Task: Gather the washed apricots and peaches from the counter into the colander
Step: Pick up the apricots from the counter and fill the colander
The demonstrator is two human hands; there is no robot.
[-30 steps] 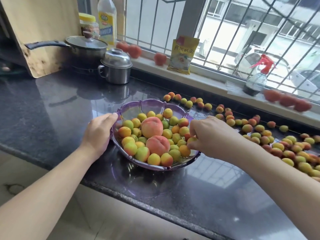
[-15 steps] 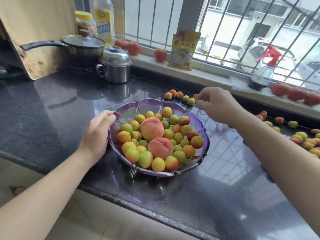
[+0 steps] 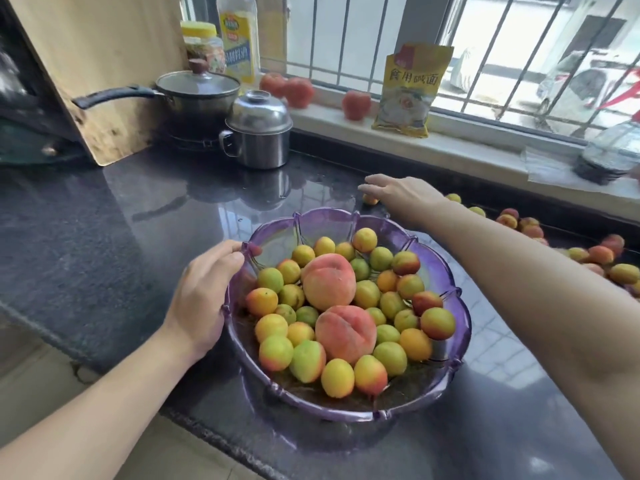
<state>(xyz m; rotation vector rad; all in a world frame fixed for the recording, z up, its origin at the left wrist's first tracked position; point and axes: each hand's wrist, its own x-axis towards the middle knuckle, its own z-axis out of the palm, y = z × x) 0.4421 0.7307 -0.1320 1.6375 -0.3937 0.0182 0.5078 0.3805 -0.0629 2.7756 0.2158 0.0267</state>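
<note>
The purple colander [image 3: 446, 268] holds apricots [image 3: 367, 294] and two peaches [image 3: 329, 282]. The left hand [image 3: 204, 299] grips its rim. The right hand [image 3: 401, 195] reaches, fingers spread, over an apricot on the desk [image 3: 370, 199].

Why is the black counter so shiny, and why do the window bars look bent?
Head view: daylight from the window mirrors off the polished counter, reflecting the steel pot; the wide-angle lens bows the bars; the right hand looks slightly blurred.

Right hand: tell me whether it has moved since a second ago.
Yes. The right hand left the purple colander's right rim, where it was a second ago, and now reaches over the counter behind the colander, fingers extended above an apricot there.
</note>
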